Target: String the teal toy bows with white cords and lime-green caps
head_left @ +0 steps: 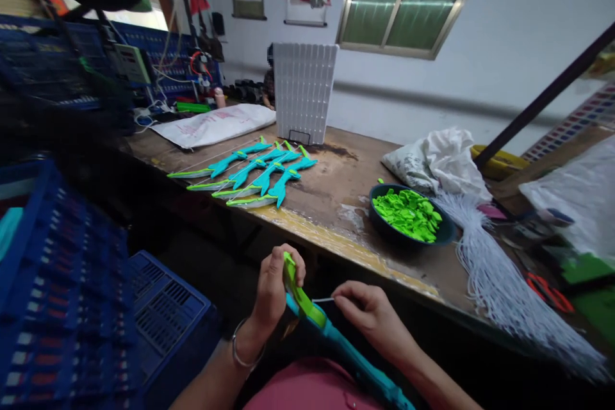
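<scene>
My left hand (pixel 273 291) is wrapped round the lime-green limb of a toy bow (pixel 358 355). The bow's teal body slants down to the right across my lap. Just right of the green limb, my right hand (pixel 372 314) pinches a thin white string (pixel 323 300) that runs to the bow. Its far end on the bow is hard to make out. Beyond my hands, several teal and green toy bows (pixel 288 174) lie side by side on the wooden table (pixel 331 205), with white strings along them.
A dark bowl (pixel 449 234) of green plastic pieces (pixel 408 213) stands at right, beside a bundle of white strings (pixel 494 275) and red-handled scissors (pixel 550 293). White sacks (pixel 439 157) lie behind. Blue crates (pixel 168 314) stand at left. A person's arm shows behind the upright grey panel (pixel 305 90).
</scene>
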Tool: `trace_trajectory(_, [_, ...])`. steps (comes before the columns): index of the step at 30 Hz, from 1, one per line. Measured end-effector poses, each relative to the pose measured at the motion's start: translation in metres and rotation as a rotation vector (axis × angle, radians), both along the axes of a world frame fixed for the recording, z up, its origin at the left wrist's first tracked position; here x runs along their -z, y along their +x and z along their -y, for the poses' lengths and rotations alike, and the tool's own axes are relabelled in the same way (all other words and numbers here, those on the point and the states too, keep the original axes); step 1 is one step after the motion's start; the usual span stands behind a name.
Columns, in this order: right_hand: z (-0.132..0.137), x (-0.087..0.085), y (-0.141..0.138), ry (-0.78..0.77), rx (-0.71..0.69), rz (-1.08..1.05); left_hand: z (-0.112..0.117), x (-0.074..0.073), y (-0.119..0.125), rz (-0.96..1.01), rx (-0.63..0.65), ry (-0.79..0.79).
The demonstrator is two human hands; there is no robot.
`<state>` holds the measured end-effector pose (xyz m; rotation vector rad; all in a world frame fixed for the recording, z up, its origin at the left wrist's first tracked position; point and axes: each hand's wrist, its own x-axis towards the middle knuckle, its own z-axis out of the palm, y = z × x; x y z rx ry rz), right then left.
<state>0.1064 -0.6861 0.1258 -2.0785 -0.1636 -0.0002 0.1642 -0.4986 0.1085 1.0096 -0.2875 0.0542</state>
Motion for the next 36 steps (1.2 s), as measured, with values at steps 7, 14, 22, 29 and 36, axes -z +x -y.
trace_trajectory(7, [-0.027, -0.053, -0.004, 0.095, -0.098, 0.453, -0.002, -0.009, -0.011, 0.077, 0.123, -0.152])
trace_trajectory(14, [-0.048, -0.059, -0.002, -0.059, -0.181, 0.725, -0.008, -0.013, -0.019, 0.158, 0.202, -0.158])
trace_trajectory(22, [-0.055, -0.057, 0.003, -0.057, -0.272, 0.728, -0.011, -0.003, -0.021, 0.186, 0.167, -0.117])
trace_trajectory(29, [-0.057, -0.06, 0.001, -0.126, -0.264, 0.677, -0.011, 0.0, -0.024, 0.067, 0.066, -0.039])
trace_trajectory(36, [-0.056, -0.057, 0.001, -0.109, -0.266, 0.681, -0.009, -0.004, -0.024, 0.043, 0.128, -0.058])
